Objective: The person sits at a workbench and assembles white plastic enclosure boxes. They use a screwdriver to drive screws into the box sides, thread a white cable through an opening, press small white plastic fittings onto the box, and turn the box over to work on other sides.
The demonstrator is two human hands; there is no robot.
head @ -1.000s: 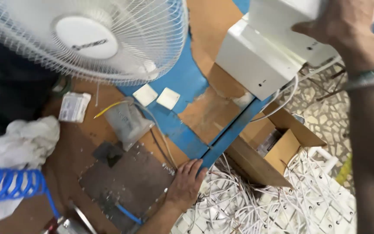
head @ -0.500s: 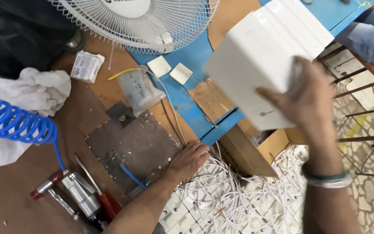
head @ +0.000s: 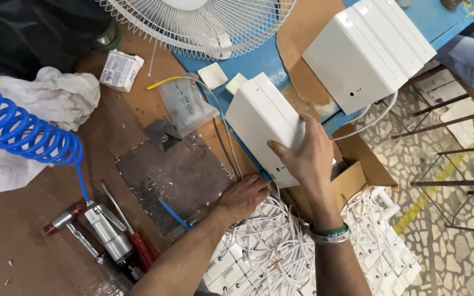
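The white box (head: 261, 123) sits tilted over the bench edge, right hand (head: 303, 156) clamped on its lower end. Left hand (head: 245, 194), at its 7 o'clock, rests loosely curled on the white cable pile (head: 281, 246), gripping nothing that I can tell. Looks like he's mid-placing it; lowering it flat seems next. Metal plate (head: 174, 175) at 9 o'clock.

White rectangular casing (head: 261, 123) tilted above the bench edge.

A white mesh fan (head: 198, 24) stands at the tabletop's (head: 28, 241) far edge. A coiled blue air hose (head: 20, 131) runs to a pneumatic screwdriver (head: 108, 235), beside a red-handled screwdriver (head: 138, 246) and white cloth (head: 39, 104).
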